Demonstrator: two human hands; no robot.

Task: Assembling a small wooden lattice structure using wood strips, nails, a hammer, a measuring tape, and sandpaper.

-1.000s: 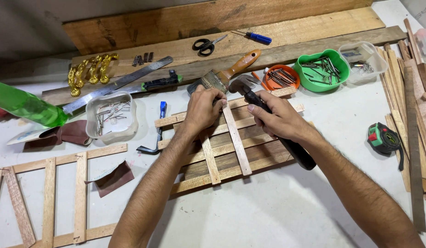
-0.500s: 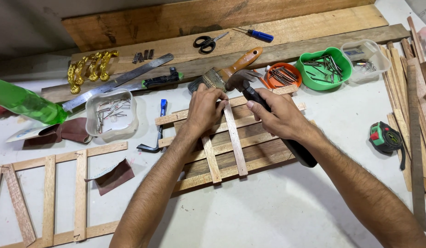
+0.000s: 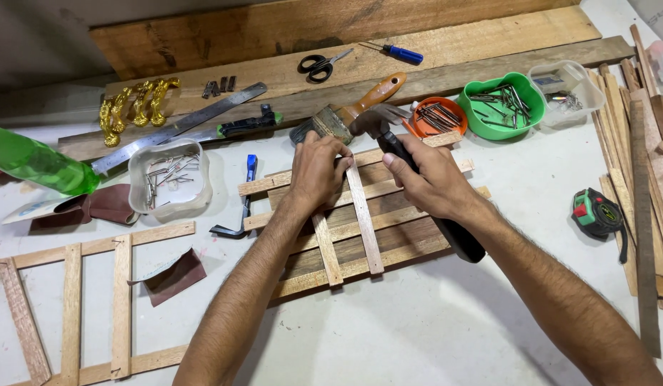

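In the head view, a thin wooden slat [image 3: 363,214] is being pinched at its top by the left hand [image 3: 316,171] over the lattice frame [image 3: 360,229], while a black-handled hammer [image 3: 424,179] is being gripped by the right hand [image 3: 435,179]; nailing seems underway, and a steady, aimed tap is being called for

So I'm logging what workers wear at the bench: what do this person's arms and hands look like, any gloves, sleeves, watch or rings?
Both are bare. The left hand and right hand have no gloves, and no ring shows on the visible fingers. Both forearms are uncovered and hairy up to the edge of the picture, with no sleeve, watch or wristband in view.
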